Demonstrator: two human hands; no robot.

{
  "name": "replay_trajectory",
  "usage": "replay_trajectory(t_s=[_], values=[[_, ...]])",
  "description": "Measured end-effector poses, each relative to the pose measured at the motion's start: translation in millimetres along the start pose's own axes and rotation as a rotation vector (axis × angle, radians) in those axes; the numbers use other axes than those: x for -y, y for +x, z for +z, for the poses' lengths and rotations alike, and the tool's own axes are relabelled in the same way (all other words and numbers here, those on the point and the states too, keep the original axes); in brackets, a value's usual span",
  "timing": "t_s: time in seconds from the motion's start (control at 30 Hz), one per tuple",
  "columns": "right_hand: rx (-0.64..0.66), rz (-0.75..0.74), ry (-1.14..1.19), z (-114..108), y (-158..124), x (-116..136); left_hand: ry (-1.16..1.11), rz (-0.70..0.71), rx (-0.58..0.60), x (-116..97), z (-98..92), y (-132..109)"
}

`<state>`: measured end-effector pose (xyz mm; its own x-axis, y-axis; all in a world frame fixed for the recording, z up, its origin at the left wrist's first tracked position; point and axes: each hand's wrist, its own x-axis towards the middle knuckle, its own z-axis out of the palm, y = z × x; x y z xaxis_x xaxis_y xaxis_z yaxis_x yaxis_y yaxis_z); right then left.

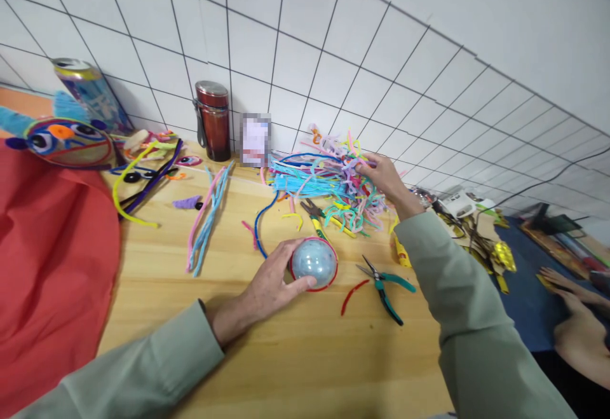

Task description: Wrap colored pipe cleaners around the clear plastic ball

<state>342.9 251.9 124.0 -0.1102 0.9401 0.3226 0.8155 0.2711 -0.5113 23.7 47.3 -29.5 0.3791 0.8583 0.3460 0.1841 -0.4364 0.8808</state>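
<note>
My left hand [269,285] curls around a pale, shiny, see-through ball [315,261] with a red pipe cleaner around its rim, resting on the table. Across the table, my right hand [382,176] is at a tangled heap of curly pipe cleaners [359,206], fingertips pinched together among the purple and pink ones and partly hidden. A bundle of straight light-blue pipe cleaners [307,184] lies against the heap. Right of the ball are green-handled pliers [381,284], jaws apart, and a short red pipe cleaner piece [353,297]. Yellow-handled pliers [314,215] lie just behind the ball.
A red-brown thermos [213,123] and a can [93,91] stand along the tiled wall. On the left are a red cloth [52,247] and a face-like craft piece [67,142]. Pink and blue pipe cleaners [207,222] lie nearby. At far right, another person's hand [560,285] shows.
</note>
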Motion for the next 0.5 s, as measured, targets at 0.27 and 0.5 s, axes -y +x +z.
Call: replay_trajectory(t_s=[0.27,0.5], values=[[-0.079,-0.010,-0.168,38.8,-15.8,-6.7,0.004,-0.023,0.016,-3.0,-1.8,0.5],[0.118,0.023,-0.172,59.3,-29.3,-10.1,0.007,-0.024,-0.003,0.7,1.4,-1.5]])
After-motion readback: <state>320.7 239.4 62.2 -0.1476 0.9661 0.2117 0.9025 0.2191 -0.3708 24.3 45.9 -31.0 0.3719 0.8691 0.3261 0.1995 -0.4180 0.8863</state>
